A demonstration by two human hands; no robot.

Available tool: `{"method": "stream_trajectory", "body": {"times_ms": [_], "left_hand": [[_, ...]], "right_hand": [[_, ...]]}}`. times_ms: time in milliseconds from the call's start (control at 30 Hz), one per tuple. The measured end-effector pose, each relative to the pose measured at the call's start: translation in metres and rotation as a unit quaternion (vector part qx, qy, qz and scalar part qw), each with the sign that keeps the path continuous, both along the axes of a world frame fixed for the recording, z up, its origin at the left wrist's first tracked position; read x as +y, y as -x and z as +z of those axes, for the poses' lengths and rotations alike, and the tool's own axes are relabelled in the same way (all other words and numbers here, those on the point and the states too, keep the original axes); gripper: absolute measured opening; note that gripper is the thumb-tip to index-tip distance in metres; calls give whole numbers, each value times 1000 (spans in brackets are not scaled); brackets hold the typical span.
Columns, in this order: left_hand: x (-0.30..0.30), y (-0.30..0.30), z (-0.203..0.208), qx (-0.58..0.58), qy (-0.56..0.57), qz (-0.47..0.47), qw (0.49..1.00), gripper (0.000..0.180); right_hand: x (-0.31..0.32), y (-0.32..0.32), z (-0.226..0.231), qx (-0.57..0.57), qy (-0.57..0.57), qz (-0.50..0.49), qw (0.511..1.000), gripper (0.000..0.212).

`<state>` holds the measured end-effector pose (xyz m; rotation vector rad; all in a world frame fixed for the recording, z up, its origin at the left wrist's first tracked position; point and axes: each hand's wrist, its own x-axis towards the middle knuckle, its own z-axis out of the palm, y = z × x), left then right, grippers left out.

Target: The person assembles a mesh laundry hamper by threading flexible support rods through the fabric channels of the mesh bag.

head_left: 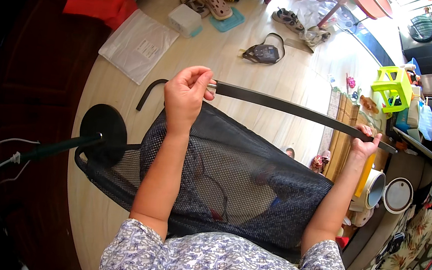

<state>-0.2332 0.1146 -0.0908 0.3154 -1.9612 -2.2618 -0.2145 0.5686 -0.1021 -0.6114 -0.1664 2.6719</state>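
A long, flat black bar [284, 106] stretches between my two hands, bowed slightly. Its left end narrows to a silvery metal tip, which my left hand [184, 98] pinches between thumb and fingers. Near its far right end, the fingers of my right hand [364, 144] are wrapped round it. Below the bar, a black mesh piece with dark edging [272, 163] spreads across in front of me, under both forearms. Left of my left wrist shows a bent black tube [146, 93]; where its other end goes is hidden.
On the left a round black base [103, 131] joins a dark green pole. Farther off lie a plastic packet [138, 44], a white box [184, 20], a clog [217, 6] and a small black bag [263, 53]. A lime-green stool [392, 89] and white bucket [374, 189] stand right.
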Motion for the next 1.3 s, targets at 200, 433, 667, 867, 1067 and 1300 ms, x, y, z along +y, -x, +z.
{"method": "stream_trajectory", "body": {"times_ms": [200, 433, 667, 867, 1067, 1300], "left_hand": [[-2, -1, -6, 22, 76, -99, 992, 13], [-6, 1, -10, -14, -86, -108, 990, 13], [-25, 8, -27, -3, -236, -69, 969, 13], [-23, 7, -20, -7, -206, -9, 978, 21], [-17, 5, -9, -49, -106, 74, 990, 29], [-9, 7, -5, -45, -86, 66, 993, 22]], "right_hand": [[13, -6, -4, 50, -37, -39, 997, 39], [-6, 8, 5, -101, -165, -73, 978, 30], [-22, 9, 15, -165, -273, 23, 948, 38], [-31, 11, 12, -140, -314, 27, 939, 40], [-31, 15, 9, -109, -311, 16, 944, 34], [-30, 15, 10, -54, -247, 30, 967, 20]]}}
